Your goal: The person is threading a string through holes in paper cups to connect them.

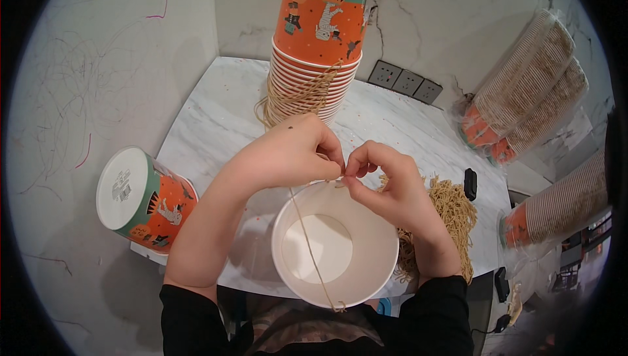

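A white paper bucket (374,261) stands in front of me, its open mouth facing up. A thin tan cord (306,238) runs across the mouth, with a knot at the near rim. At the far rim my left hand (304,153) is closed, thumb and finger pinched on the cord's far end. My right hand (386,176) pinches at the same spot, its fingertips touching or almost touching those of the left. The bit of cord between the fingertips is mostly hidden. Beside my right wrist lies a heap of tan cords (454,218).
Behind my hands rises a tall stack of upturned orange and green buckets (320,25), with loose cords draped on it. Another upturned bucket (154,202) is by my left forearm. Plastic-wrapped bucket stacks (530,81) stand right, near wall sockets (405,82). A small black object (470,184) lies beyond the heap.
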